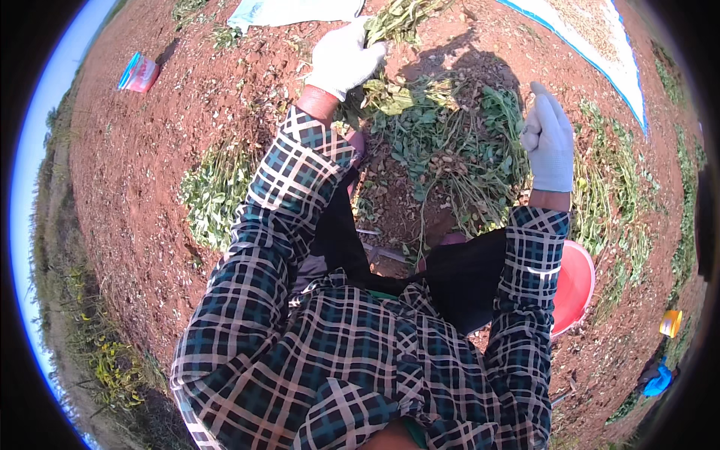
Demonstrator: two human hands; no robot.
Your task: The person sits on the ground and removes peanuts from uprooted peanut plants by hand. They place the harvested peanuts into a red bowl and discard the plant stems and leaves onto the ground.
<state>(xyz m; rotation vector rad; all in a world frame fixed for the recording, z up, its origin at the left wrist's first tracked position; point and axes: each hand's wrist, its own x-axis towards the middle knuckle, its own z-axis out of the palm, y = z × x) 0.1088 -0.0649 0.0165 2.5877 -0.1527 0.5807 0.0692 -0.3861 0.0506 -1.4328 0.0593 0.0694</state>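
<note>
My left hand [346, 59], in a white knit glove, reaches forward and grips a bunch of pulled plants [408, 19], which look like peanut plants. My right hand [547, 138], also gloved, is raised at the right with its fingers together and partly curled. Whether anything small is inside them is hidden. Between the hands, a heap of leafy green plants [461, 146] lies on the reddish soil in front of my feet, with some pale pods among the stems.
A red basin [574, 287] stands by my right arm. At the upper right is a blue-edged white sheet [631, 79] bearing pods; another pale sheet [292, 12] lies ahead. A pink bucket [140, 74] stands far left. More plants [216, 191] lie left, and others [607, 169] right.
</note>
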